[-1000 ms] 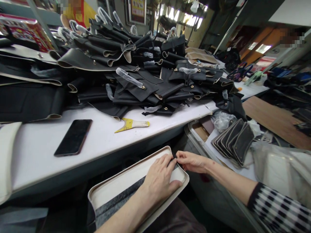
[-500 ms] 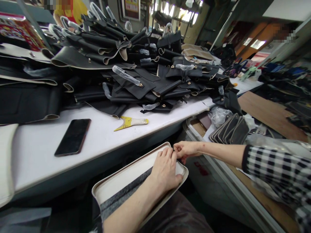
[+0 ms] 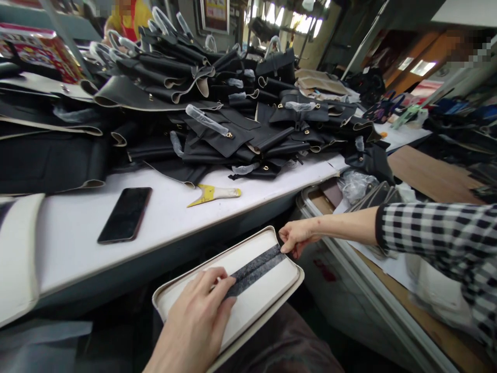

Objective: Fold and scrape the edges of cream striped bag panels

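A shallow cream bag piece (image 3: pixel 256 305) with a raised rim lies tilted over my lap, its inside facing up. Along its middle runs a dark grey, fuzzy-looking strip (image 3: pixel 258 267). My left hand (image 3: pixel 198 311) rests on the near part of the piece, fingers bent and thumb apart, fingertips at the strip. A small pale spot shows between those fingers; I cannot make out what it is. At the far right end, my right hand (image 3: pixel 298 237) pinches the rim beside the strip's end.
Black bags (image 3: pixel 217 124) with wrapped handles are heaped on the white table (image 3: pixel 166 223). A phone (image 3: pixel 125 215) and a yellow forked tool (image 3: pixel 212 193) lie near its edge. Another cream piece (image 3: pixel 19 259) is at left. A metal-edged bin (image 3: pixel 349 274) stands right. Behind the heap is a person in yellow (image 3: pixel 145 15).
My left hand has slid back along the strip from the far end toward me, uncovering the strip. My right hand stays at the far end. The view has shifted slightly.
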The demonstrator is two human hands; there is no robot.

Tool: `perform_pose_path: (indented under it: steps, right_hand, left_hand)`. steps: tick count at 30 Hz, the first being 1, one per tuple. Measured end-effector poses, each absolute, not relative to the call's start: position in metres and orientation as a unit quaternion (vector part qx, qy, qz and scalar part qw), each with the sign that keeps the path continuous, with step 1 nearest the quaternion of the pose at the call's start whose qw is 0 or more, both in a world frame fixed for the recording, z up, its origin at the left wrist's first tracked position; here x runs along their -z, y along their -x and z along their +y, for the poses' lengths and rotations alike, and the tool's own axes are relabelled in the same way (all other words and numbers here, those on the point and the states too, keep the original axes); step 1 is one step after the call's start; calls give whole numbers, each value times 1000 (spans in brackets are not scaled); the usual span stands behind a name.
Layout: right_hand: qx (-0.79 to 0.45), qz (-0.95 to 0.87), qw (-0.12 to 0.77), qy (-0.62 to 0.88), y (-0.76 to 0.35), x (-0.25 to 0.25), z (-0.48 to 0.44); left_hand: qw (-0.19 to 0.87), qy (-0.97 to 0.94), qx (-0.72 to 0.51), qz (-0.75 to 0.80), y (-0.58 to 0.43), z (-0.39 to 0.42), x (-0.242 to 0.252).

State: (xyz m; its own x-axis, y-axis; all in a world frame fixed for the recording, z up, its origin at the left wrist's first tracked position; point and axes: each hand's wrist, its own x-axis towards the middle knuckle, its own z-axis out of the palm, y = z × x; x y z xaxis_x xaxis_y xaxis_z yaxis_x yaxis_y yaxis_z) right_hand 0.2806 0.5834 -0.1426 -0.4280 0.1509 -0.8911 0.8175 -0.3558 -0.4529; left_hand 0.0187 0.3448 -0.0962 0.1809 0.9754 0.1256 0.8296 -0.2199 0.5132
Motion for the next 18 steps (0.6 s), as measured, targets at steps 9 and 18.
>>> perform_pose_path:
  steps: [9,18]
  right_hand:
    - [671,498,258,-484,-278,142,583]
    - [671,525,153,-500,-298,146,557]
  left_hand:
    - [51,-757,-165,631,-21,320,124]
    - [122,-697,-90,701,-43,347,107]
